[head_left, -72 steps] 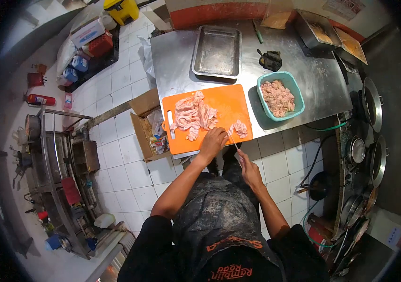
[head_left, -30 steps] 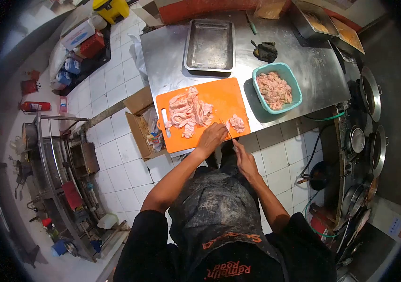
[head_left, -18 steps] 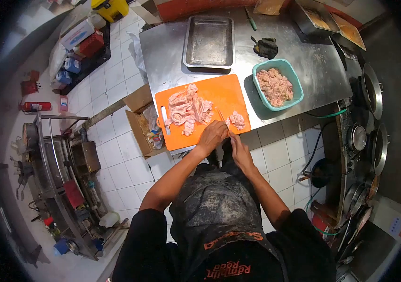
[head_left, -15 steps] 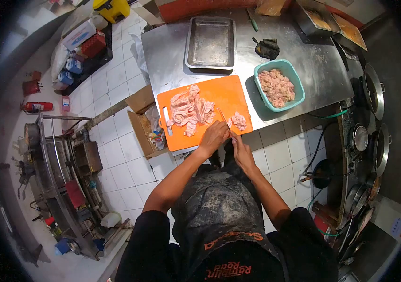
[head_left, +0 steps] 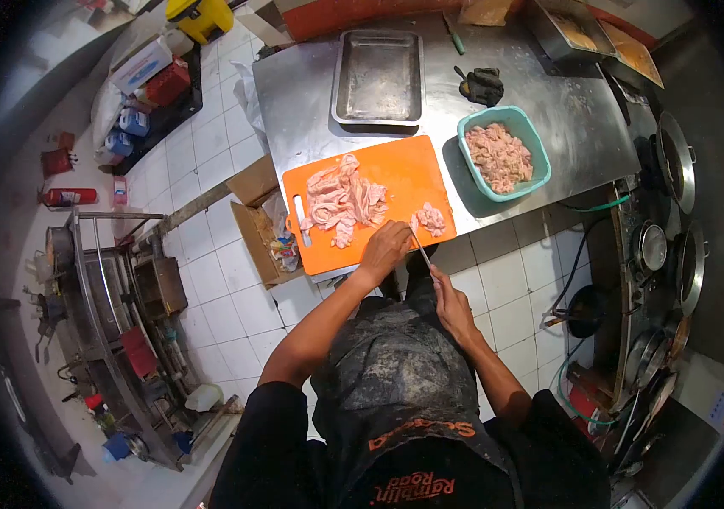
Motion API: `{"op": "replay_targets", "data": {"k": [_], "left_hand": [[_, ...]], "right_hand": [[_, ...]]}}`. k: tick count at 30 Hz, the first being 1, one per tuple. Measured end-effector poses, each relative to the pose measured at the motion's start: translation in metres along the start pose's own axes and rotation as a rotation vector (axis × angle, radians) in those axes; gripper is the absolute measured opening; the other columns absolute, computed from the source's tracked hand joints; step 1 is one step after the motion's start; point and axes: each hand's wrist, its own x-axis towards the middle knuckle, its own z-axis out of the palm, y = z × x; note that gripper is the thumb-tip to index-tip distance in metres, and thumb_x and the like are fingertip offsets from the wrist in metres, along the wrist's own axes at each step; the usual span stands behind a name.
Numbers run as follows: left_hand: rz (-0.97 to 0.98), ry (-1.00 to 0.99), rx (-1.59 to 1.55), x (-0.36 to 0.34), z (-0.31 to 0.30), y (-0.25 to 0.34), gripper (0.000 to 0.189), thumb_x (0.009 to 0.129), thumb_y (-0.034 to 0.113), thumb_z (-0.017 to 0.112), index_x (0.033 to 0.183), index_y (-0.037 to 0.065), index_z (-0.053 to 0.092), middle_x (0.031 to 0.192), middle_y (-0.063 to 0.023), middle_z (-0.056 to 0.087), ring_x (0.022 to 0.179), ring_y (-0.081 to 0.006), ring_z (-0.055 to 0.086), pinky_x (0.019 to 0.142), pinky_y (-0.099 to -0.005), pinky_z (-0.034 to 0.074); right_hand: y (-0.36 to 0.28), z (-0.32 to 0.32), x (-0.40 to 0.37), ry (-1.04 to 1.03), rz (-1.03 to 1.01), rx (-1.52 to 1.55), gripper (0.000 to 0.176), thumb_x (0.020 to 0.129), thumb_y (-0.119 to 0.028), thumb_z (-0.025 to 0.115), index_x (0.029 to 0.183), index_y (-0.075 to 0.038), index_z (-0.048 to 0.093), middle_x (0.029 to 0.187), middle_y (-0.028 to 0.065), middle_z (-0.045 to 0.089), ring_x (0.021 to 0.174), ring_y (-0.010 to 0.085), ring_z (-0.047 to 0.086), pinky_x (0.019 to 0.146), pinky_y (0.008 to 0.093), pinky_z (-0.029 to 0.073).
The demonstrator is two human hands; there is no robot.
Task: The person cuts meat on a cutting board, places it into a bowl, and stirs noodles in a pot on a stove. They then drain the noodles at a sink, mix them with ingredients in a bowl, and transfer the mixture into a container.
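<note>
Pale pink raw meat that looks like chicken skin (head_left: 341, 197) is heaped on the left and middle of an orange cutting board (head_left: 417, 165). A small pile of cut pieces (head_left: 431, 220) lies at the board's right. My left hand (head_left: 389, 243) rests by the front edge with fingers curled down; what is under them is hidden. My right hand (head_left: 453, 303) is just off the front edge, closed round the handle of a knife (head_left: 421, 248). The blade points away from me, its tip beside the cut pieces and just right of my left fingers.
A turquoise basin (head_left: 542, 157) of chopped meat stands right of the board on the steel table (head_left: 294, 93). Behind are a metal tray (head_left: 379, 76), a dark cloth-like item (head_left: 482, 86) and a green-handled knife (head_left: 458, 42). An open cardboard box (head_left: 251, 242) is at the left.
My right hand has drawn the knife back toward my body and slightly right, away from my left hand. More of the blade shows. My left hand is nearly where it was.
</note>
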Motion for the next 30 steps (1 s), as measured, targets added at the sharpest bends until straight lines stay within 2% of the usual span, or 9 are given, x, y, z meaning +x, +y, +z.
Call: {"op": "replay_targets", "data": {"k": [4,6,9,16,19,21,24,27,30], "left_hand": [[-0.015,-0.060,0.012,-0.001,-0.001,-0.001,0.012,0.081,0.006,0.064,0.091,-0.001,0.062,0.095,-0.0123,0.062,0.087,-0.0298,0.060,0.077,-0.0378,0.050],[-0.015,-0.047,0.002,-0.001,0.001,-0.002,0.013,0.081,0.006,0.064,0.091,-0.001,0.062,0.095,-0.0122,0.062,0.087,-0.0298,0.060,0.077,-0.0377,0.050],[-0.036,-0.069,-0.033,0.000,-0.001,0.000,0.013,0.081,0.006,0.064,0.092,-0.002,0.062,0.095,-0.0120,0.063,0.087,-0.0298,0.060,0.077,-0.0376,0.050],[-0.021,-0.049,-0.003,0.000,0.002,-0.004,0.013,0.081,0.007,0.065,0.091,-0.001,0.063,0.094,-0.0121,0.062,0.085,-0.0300,0.060,0.075,-0.0379,0.050],[-0.050,-0.054,-0.025,0.000,0.003,-0.004,0.012,0.081,0.006,0.065,0.090,0.000,0.062,0.093,-0.0120,0.062,0.084,-0.0302,0.060,0.074,-0.0385,0.050],[-0.052,-0.074,-0.022,-0.001,0.004,-0.001,0.012,0.080,0.006,0.065,0.090,0.000,0.062,0.092,-0.0118,0.062,0.084,-0.0303,0.060,0.073,-0.0387,0.050],[-0.038,-0.055,-0.008,0.004,0.002,-0.001,0.012,0.080,0.006,0.065,0.090,0.000,0.061,0.089,-0.0116,0.061,0.083,-0.0304,0.060,0.072,-0.0390,0.050],[-0.050,-0.024,-0.012,0.001,0.003,0.001,0.012,0.080,0.006,0.065,0.090,0.000,0.062,0.088,-0.0119,0.060,0.082,-0.0305,0.060,0.071,-0.0391,0.049],[-0.076,-0.030,-0.022,-0.002,0.006,0.001,0.012,0.080,0.006,0.065,0.091,0.000,0.062,0.088,-0.0124,0.061,0.082,-0.0306,0.060,0.071,-0.0390,0.049]], "right_hand": [[0.001,0.007,0.006,0.010,-0.019,0.047,0.037,0.103,-0.014,0.042,0.139,-0.017,0.040,0.104,0.0277,0.065,0.092,0.0460,0.064,0.074,0.0453,0.052],[0.010,0.023,0.027,0.130,-0.177,0.102,0.038,0.102,-0.017,0.042,0.140,-0.018,0.040,0.092,0.0307,0.063,0.083,0.0494,0.062,0.067,0.0537,0.049],[-0.002,0.026,0.058,0.131,-0.140,0.079,0.037,0.102,-0.017,0.041,0.139,-0.017,0.041,0.094,0.0303,0.063,0.087,0.0490,0.061,0.069,0.0535,0.049],[0.004,0.021,0.014,0.180,-0.206,0.125,0.036,0.102,-0.018,0.041,0.138,-0.014,0.042,0.094,0.0290,0.064,0.086,0.0476,0.062,0.071,0.0542,0.050],[-0.004,0.021,0.035,0.144,-0.123,0.045,0.037,0.101,-0.017,0.042,0.138,-0.014,0.042,0.094,0.0281,0.064,0.085,0.0473,0.063,0.070,0.0537,0.051],[-0.024,0.012,0.058,0.039,-0.022,-0.028,0.036,0.101,-0.016,0.044,0.137,-0.012,0.043,0.095,0.0275,0.065,0.082,0.0472,0.063,0.068,0.0540,0.050],[-0.008,0.026,0.033,0.193,-0.135,0.007,0.035,0.100,-0.016,0.044,0.135,-0.011,0.043,0.094,0.0272,0.066,0.081,0.0467,0.063,0.066,0.0543,0.051],[0.000,0.030,0.003,0.216,-0.119,-0.010,0.034,0.101,-0.016,0.043,0.135,-0.012,0.044,0.091,0.0274,0.066,0.078,0.0466,0.063,0.064,0.0553,0.051],[0.000,0.035,0.029,0.234,-0.145,-0.027,0.035,0.100,-0.015,0.043,0.135,-0.012,0.043,0.091,0.0270,0.066,0.077,0.0463,0.064,0.065,0.0547,0.052]]}}
